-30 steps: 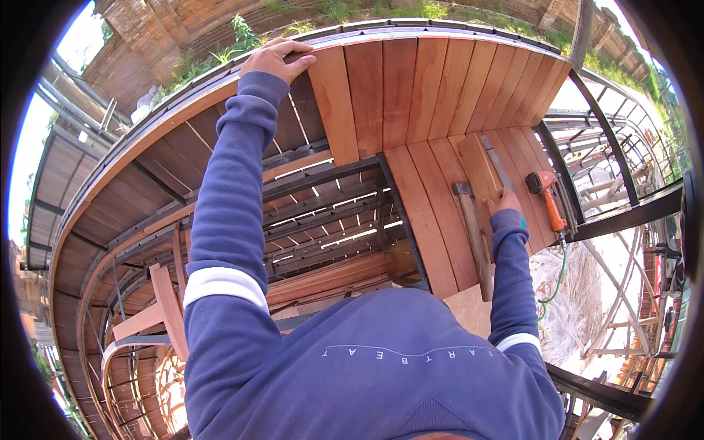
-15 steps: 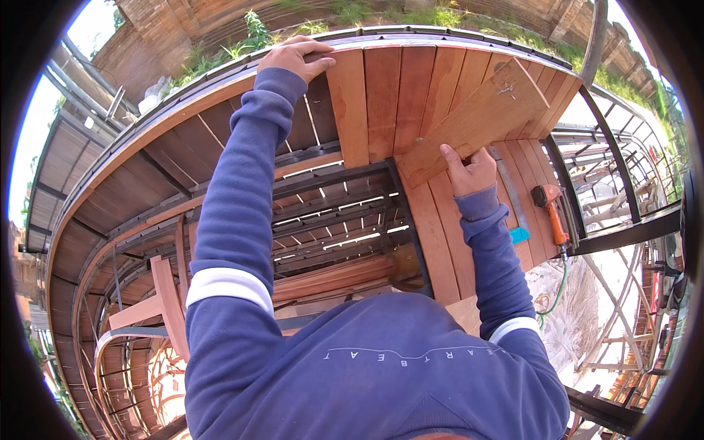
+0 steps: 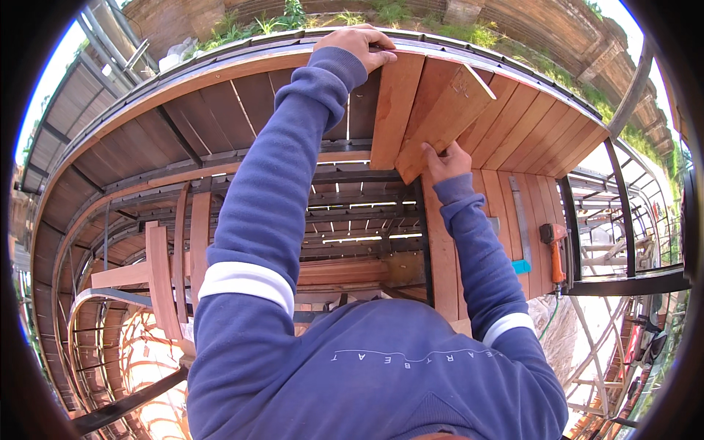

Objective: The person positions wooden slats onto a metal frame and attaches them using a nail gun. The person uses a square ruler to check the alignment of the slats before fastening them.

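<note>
head: worn left fisheye | faces down past sweatshirt [image 3: 381,385] | near, left hand [image 3: 353,48], right hand [image 3: 450,162] in frame

The left hand [image 3: 355,47] is stretched forward, the right fingers [image 3: 456,154] curled.

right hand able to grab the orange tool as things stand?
Probably not without letting go first: the right hand holds a loose board. Otherwise the way looks free; the orange tool lies uncovered at the right, past a metal square.

1 flat brown board [image 3: 445,117], held aslant, overlaps a row of planks [image 3: 508,121].
</note>
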